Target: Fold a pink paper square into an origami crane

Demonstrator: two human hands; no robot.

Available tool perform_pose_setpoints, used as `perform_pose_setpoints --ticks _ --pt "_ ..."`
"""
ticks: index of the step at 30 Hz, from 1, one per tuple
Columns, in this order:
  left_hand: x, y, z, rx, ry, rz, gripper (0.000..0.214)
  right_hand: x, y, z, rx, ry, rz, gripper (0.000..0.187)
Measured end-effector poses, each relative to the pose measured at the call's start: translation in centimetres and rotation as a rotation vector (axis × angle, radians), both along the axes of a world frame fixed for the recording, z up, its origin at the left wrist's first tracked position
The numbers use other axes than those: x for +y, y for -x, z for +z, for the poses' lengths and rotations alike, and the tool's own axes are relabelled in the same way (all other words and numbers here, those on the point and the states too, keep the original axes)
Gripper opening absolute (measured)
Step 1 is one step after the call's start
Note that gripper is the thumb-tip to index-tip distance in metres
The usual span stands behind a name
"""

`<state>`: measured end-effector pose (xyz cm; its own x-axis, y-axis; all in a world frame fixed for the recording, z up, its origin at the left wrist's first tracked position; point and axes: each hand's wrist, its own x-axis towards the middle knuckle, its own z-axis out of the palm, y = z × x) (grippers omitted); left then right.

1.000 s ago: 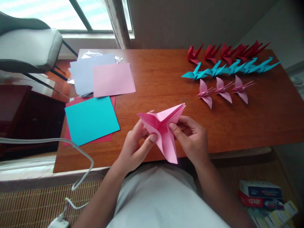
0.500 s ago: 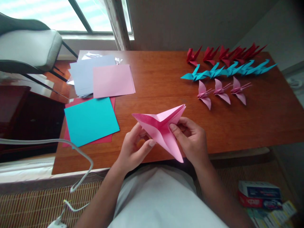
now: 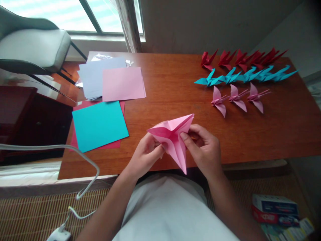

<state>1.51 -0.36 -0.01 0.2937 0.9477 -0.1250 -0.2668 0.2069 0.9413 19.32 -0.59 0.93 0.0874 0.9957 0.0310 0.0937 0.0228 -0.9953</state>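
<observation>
A partly folded sheet of pink origami paper (image 3: 174,135) is held up over the near edge of the table, its points spread out and a hollow between its layers. My left hand (image 3: 147,150) pinches its left side, thumb on the near layer and the other fingers partly hidden behind. On the right side, my right hand (image 3: 204,145) grips the paper with the thumb pressed on its face and the fingers curled behind. Beyond, on the right of the table, lie pink folded cranes (image 3: 234,98), a row of blue cranes (image 3: 250,76) and a row of red cranes (image 3: 242,60).
On the left of the wooden table (image 3: 170,83) lie a blue sheet (image 3: 100,125) over red paper (image 3: 116,144), pink sheets (image 3: 124,83) and pale grey-blue sheets (image 3: 91,78). A white cable (image 3: 92,164) loops at the near left. Boxes (image 3: 276,209) sit low at right.
The left and lower points of the pink paper have drawn inward, and my left hand has shifted right, its thumb closer to the middle. My right hand keeps its grip. The view has shifted slightly.
</observation>
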Motion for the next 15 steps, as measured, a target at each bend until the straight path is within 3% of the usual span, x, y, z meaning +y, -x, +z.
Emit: perform_pose_setpoints --ticks 6,12,15 --pt "-0.4 0.5 -0.2 0.112 -0.092 -0.042 0.036 0.1 -0.2 -0.1 0.031 0.018 -0.003 0.009" --pt "-0.4 1.8 -0.2 0.309 -0.374 -0.034 0.039 0.2 -0.5 -0.4 0.169 0.089 0.037 0.01" --pt "-0.2 2.0 -0.4 0.362 -0.442 -0.014 0.043 0.2 -0.6 -0.4 0.16 0.103 0.047 0.013"
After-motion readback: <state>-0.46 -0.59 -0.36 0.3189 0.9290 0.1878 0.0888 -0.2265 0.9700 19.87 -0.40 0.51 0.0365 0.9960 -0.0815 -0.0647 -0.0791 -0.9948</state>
